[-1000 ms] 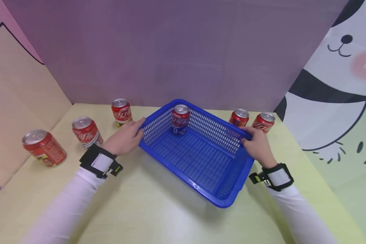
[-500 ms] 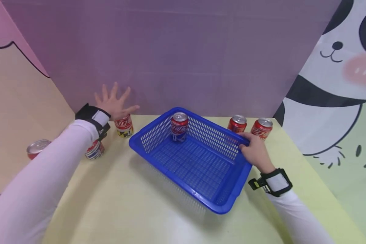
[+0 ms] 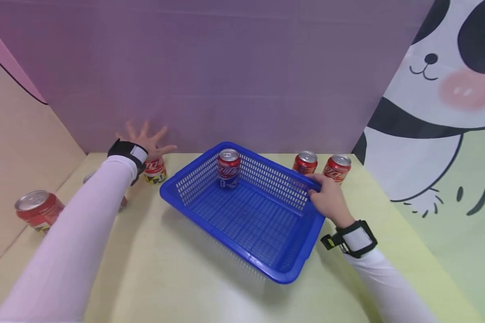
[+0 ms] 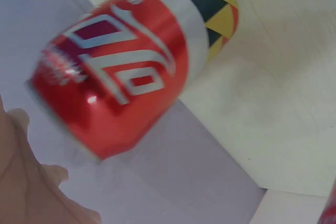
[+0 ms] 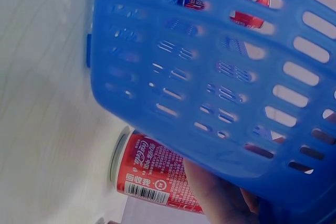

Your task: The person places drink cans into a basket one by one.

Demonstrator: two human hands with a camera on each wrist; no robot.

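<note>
Fingers spread wide, my left hand (image 3: 145, 140) is over the top of a red cola can (image 3: 155, 171) with a yellow-and-black band at its base. In the left wrist view that can (image 4: 123, 72) stands a little apart from the fingers. My right hand (image 3: 330, 201) grips the right end of a blue plastic basket (image 3: 252, 259) by its rim. Inside the basket, at its far left corner, one red-and-blue cola can (image 3: 229, 169) stands upright. The right wrist view shows the slotted basket wall (image 5: 220, 153) with a red can (image 5: 152, 174) just beyond it.
Two red cans, one (image 3: 306, 163) and another (image 3: 337, 168), stand behind the basket's right end. At left is a further can (image 3: 39, 210); one more (image 3: 123, 204) is mostly hidden by my left forearm. A purple wall (image 3: 234, 76) closes off the table's back.
My left hand has let go of the basket's left rim and moved left and away to the can with the checked band, its fingers spreading. The right hand has stayed on the basket.
</note>
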